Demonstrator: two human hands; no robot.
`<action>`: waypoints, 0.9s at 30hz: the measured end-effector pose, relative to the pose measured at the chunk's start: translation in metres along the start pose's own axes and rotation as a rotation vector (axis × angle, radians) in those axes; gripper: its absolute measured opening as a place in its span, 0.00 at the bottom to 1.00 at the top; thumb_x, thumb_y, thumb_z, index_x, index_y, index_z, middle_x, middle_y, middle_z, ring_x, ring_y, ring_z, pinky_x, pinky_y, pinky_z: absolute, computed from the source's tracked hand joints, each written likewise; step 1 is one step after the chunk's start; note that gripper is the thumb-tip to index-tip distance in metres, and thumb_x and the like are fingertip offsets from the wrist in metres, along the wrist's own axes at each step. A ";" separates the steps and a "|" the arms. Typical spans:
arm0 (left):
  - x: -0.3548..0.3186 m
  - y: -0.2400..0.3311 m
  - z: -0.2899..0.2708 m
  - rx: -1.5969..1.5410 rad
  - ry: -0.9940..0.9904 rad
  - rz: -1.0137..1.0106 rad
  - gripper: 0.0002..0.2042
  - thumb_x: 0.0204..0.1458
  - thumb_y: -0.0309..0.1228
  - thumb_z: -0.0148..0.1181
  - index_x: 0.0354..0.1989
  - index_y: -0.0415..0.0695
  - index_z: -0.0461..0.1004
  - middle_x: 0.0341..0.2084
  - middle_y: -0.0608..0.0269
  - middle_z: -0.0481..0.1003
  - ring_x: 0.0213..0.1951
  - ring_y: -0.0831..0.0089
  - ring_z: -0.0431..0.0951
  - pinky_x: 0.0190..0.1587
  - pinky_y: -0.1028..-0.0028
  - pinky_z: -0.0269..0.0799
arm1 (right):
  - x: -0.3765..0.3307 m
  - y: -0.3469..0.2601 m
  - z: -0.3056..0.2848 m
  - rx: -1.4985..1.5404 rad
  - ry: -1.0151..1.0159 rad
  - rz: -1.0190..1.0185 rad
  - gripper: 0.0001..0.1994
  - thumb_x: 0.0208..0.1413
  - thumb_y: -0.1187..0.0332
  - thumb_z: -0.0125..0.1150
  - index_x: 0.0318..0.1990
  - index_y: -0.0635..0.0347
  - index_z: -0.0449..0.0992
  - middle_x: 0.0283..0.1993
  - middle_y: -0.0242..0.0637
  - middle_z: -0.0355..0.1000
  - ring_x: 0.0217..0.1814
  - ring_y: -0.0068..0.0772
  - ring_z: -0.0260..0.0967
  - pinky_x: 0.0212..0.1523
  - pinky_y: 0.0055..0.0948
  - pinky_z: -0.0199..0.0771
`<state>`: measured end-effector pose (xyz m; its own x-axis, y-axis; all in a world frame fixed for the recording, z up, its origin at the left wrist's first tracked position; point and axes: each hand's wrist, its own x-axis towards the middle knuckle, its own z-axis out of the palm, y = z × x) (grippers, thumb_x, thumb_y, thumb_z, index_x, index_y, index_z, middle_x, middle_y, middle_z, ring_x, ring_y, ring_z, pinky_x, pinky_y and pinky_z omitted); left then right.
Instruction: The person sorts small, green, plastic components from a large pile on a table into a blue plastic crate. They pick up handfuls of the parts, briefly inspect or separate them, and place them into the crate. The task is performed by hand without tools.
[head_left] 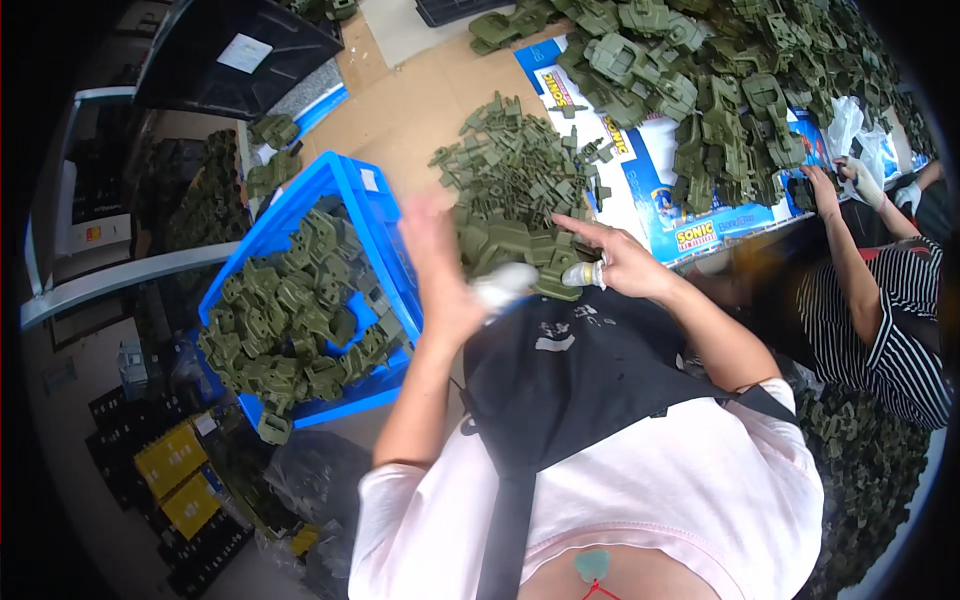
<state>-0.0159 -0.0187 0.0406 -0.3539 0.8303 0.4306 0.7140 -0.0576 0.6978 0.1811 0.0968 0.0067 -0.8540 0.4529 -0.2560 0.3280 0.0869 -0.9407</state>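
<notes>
My left hand (443, 280) is smeared by motion beside the right wall of a blue plastic crate (378, 215); its thumb has a white wrap. Whether it holds anything cannot be made out. Over the near edge of the parts on the table, my right hand (632, 263) has its index finger stretched out and its wrapped thumb apart, with nothing seen between them. Larger dark green plastic parts (508, 245) lie between my hands. Just beyond them spreads a heap of small green plastic pieces (515, 150). The crate holds many green molded parts (290, 300).
A large mound of green plastic parts (700, 60) covers the far right, on blue-and-white printed sheets (650, 165). At right, a co-worker in a striped shirt (870, 320) reaches toward it. A black bin (235, 60) stands far left. A metal rail (130, 280) runs left of the crate.
</notes>
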 end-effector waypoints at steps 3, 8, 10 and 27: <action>0.016 0.030 0.011 0.294 -0.848 0.125 0.40 0.41 0.39 0.60 0.63 0.45 0.48 0.52 0.47 0.63 0.57 0.51 0.59 0.62 0.50 0.41 | -0.015 -0.012 -0.003 -0.430 -0.095 -0.078 0.35 0.37 0.80 0.51 0.61 0.65 0.54 0.53 0.58 0.62 0.55 0.53 0.60 0.56 0.39 0.61; -0.016 -0.006 0.033 0.032 -1.100 0.018 0.41 0.39 0.24 0.54 0.65 0.50 0.43 0.55 0.46 0.62 0.58 0.55 0.59 0.63 0.59 0.46 | -0.036 0.001 0.009 -0.702 -0.193 -0.093 0.30 0.43 0.77 0.48 0.59 0.70 0.55 0.50 0.63 0.62 0.51 0.54 0.63 0.54 0.37 0.63; -0.008 -0.002 0.031 -0.005 -1.139 -0.046 0.40 0.39 0.24 0.55 0.65 0.49 0.45 0.55 0.46 0.62 0.59 0.54 0.59 0.63 0.60 0.46 | -0.028 -0.005 0.001 -0.561 -0.264 0.042 0.30 0.44 0.77 0.49 0.59 0.68 0.56 0.49 0.61 0.62 0.49 0.54 0.64 0.53 0.38 0.64; -0.022 -0.011 0.033 -0.114 -1.052 -0.172 0.37 0.35 0.23 0.57 0.61 0.53 0.56 0.43 0.53 0.70 0.51 0.60 0.67 0.63 0.57 0.43 | -0.017 0.020 0.016 -0.315 -0.146 0.006 0.23 0.44 0.73 0.56 0.52 0.64 0.67 0.48 0.54 0.67 0.52 0.52 0.64 0.53 0.38 0.64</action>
<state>0.0039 -0.0181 0.0044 0.2926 0.8898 -0.3501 0.6240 0.0997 0.7750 0.1962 0.0768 -0.0110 -0.8930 0.3247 -0.3117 0.4223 0.3647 -0.8298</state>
